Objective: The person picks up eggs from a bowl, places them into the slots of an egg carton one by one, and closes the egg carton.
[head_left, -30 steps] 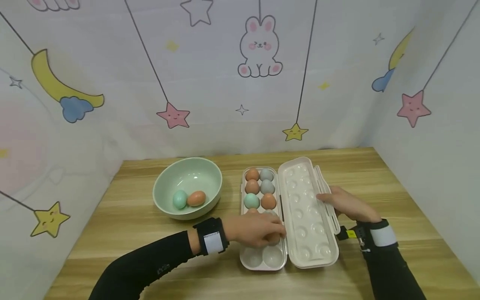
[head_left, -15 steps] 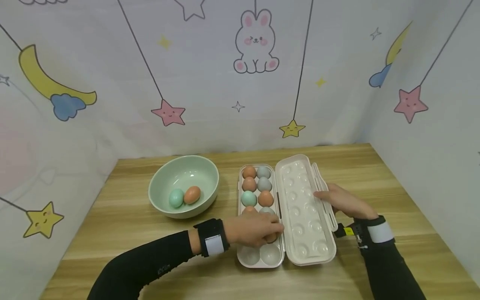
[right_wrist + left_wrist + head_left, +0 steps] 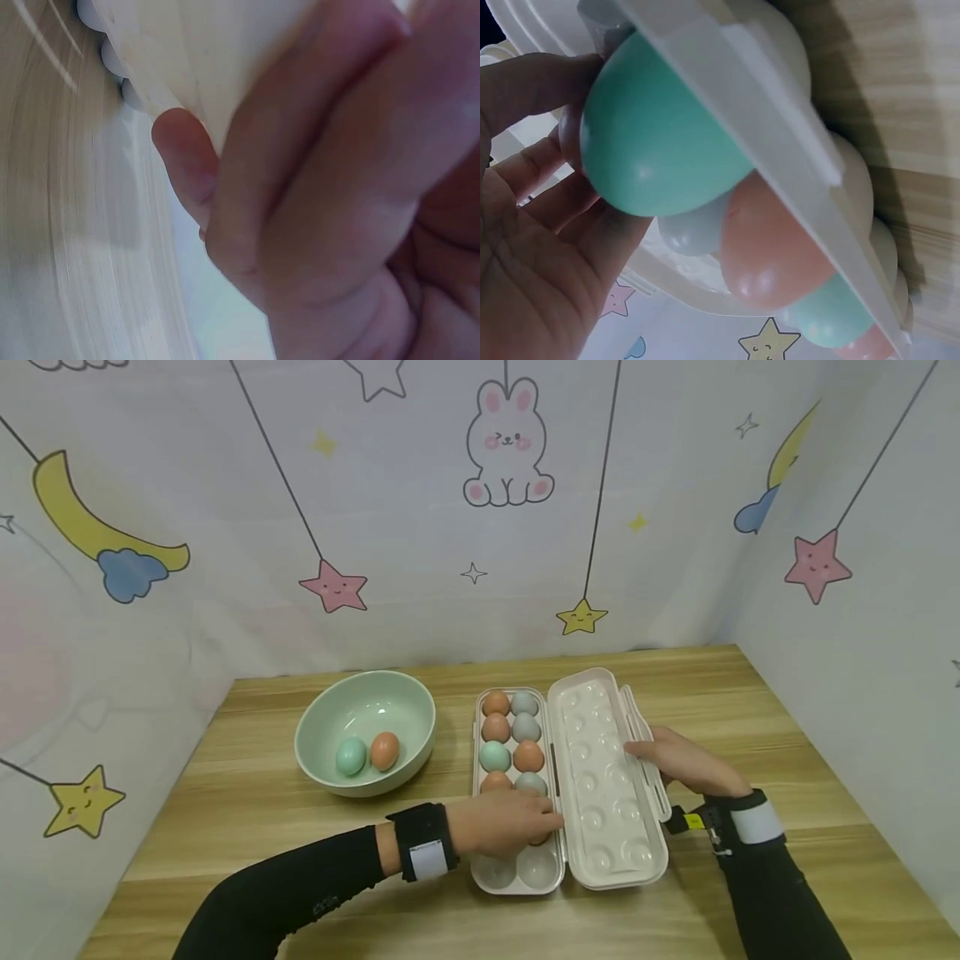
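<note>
A white egg box lies open on the table with several brown, grey and green eggs in its cups. My left hand reaches across the box near its front, thumb and fingers around a brown egg in the right column. Close to the palm, a green egg sits in the left column; in the head view the hand hides it. At the front, two cups hold no egg. My right hand grips the outer edge of the opened lid, thumb on its inner side.
Left of the box stands a pale green bowl with a green egg and a brown egg in it. A cartoon-printed cloth hangs behind the wooden table.
The head view has shifted slightly. Both hands keep nearly the same places; less of the brown egg shows under the left fingers than before.
</note>
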The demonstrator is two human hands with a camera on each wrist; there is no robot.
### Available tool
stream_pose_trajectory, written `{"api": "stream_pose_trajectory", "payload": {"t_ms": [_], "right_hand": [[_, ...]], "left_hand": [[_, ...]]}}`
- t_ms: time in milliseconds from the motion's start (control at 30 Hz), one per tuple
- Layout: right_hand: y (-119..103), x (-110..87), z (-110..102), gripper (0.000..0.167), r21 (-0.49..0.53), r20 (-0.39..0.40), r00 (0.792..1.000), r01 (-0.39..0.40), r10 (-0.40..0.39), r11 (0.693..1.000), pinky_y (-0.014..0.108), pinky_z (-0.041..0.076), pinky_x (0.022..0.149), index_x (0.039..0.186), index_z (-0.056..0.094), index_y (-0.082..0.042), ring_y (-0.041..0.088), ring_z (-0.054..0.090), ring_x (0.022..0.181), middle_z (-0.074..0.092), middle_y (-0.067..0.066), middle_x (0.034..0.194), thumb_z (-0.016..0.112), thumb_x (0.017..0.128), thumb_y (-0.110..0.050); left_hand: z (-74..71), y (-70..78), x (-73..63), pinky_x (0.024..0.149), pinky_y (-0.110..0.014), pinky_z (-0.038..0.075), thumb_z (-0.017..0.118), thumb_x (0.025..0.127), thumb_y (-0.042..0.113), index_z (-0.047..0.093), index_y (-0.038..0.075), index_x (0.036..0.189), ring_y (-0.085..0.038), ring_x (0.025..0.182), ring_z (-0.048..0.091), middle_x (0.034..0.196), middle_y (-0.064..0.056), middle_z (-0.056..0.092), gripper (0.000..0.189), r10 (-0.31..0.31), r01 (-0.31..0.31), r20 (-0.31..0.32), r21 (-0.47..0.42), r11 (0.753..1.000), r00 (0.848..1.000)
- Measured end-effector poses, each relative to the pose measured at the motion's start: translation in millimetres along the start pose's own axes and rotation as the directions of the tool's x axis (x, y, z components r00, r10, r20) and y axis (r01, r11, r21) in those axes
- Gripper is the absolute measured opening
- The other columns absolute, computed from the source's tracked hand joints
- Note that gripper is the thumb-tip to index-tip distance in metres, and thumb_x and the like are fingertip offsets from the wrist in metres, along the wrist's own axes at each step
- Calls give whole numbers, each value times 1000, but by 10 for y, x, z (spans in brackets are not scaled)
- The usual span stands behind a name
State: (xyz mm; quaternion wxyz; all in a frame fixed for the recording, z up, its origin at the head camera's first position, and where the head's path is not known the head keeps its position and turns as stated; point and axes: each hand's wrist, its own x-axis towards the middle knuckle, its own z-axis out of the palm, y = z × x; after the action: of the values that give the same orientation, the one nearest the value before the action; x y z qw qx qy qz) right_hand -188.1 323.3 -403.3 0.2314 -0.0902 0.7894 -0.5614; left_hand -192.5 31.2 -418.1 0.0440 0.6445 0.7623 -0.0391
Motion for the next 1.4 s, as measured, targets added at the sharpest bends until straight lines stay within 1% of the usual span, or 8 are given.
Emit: {"api": "stream_pose_trajectory", "payload": {"t_ms": [200, 367, 533, 667, 800, 1200, 1300, 1400], "right_hand": [[-13, 5, 4, 53, -2, 7, 1000, 0, 0, 1000, 48, 56, 65, 145, 17, 16, 35, 69, 84, 65, 23, 101, 36, 105, -14], [0, 3, 5, 53, 6, 11, 1000, -3, 3, 1000, 49, 56, 65, 145, 17, 15, 35, 68, 85, 65, 23, 101, 36, 105, -14], [9, -1, 1, 54, 2, -1, 1000, -9, 9, 1000, 48, 56, 65, 145, 17, 16, 35, 68, 84, 65, 23, 101, 36, 105, -14], [5, 9, -3, 53, 0, -17, 1000, -14, 14, 1000, 47, 57, 64, 144, 19, 17, 35, 69, 83, 66, 23, 99, 36, 105, -14], [-2, 22, 7, 52, 10, -8, 1000, -11, 11, 1000, 47, 57, 65, 145, 20, 16, 35, 69, 84, 66, 23, 100, 36, 105, -14], [-2, 28, 9, 54, 11, -7, 1000, -5, 5, 1000, 48, 57, 65, 146, 18, 15, 35, 69, 84, 65, 24, 103, 36, 105, -14], [-9, 26, -1, 54, 12, 7, 1000, 0, 0, 1000, 48, 56, 65, 146, 18, 14, 36, 69, 85, 65, 24, 103, 36, 105, -15], [-15, 27, 2, 54, 15, 22, 1000, 2, -2, 1000, 48, 57, 65, 147, 16, 14, 36, 69, 85, 65, 24, 102, 36, 105, -14]], "left_hand": [[-2, 14, -19, 64, -17, 37, 69, 86, 9, 61, 17, 100, -9, 76, 50, 88, 6, 58, 18, 3, -3, -44, 2, 1000, 999], [-102, -58, -82, 64, -17, 39, 70, 86, 11, 61, 17, 94, -9, 81, 50, 91, 6, 56, 13, 6, -14, -77, -107, 994, 997], [-352, -290, -235, 69, -18, 42, 68, 90, 19, 61, 12, 105, -9, 83, 53, 99, 1, 56, 18, -47, 33, -55, -243, 970, 997], [-520, -545, -387, 70, -24, 44, 65, 90, 13, 59, 9, 109, -16, 78, 54, 97, -4, 53, 20, -129, 108, -30, -388, 916, 991], [-573, -782, -537, 84, -34, 47, 65, 92, 15, 59, 8, 111, -24, 94, 59, 105, -6, 58, 21, -224, 202, -6, -403, 893, 975], [-518, -1401, -995, 85, -43, 49, 64, 90, 8, 63, 0, 100, -32, 97, 61, 102, -16, 64, 13, -442, 454, 111, -305, 837, 890], [-501, -1502, -1088, 84, -42, 49, 67, 89, 10, 64, 0, 102, -29, 95, 59, 102, -15, 64, 17, -477, 526, 230, -261, 809, 848], [-485, -1578, -1177, 82, -40, 48, 68, 87, 13, 64, -1, 105, -26, 94, 57, 105, -14, 62, 23, -504, 597, 351, -244, 765, 789]]}}
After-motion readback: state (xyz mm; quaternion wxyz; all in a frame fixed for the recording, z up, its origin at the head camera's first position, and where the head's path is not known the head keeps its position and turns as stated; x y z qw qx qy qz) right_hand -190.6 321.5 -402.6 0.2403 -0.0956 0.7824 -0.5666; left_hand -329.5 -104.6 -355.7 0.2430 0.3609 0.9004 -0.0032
